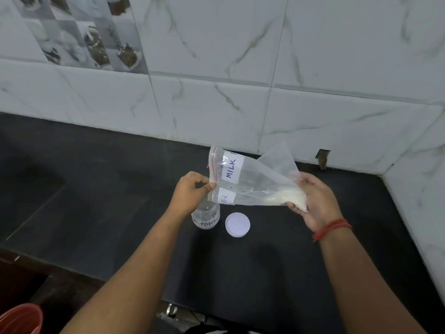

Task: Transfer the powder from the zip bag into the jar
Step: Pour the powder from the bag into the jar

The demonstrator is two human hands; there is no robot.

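Note:
A clear zip bag (252, 179) with a white label reading MILK lies sideways in the air above the dark counter. My left hand (192, 189) pinches its zip end, right above the jar. My right hand (315, 201) grips the bag's bottom end, where white powder (284, 197) has gathered. The clear jar (207, 216), labelled POWDER, stands uncapped on the counter, partly hidden by my left hand. Its white lid (237, 224) lies flat just to the right of the jar.
The black counter (108, 201) runs to a marble-tiled wall (240, 104) at the back and right. A red bucket (21, 319) shows at the bottom left, below the counter's front edge.

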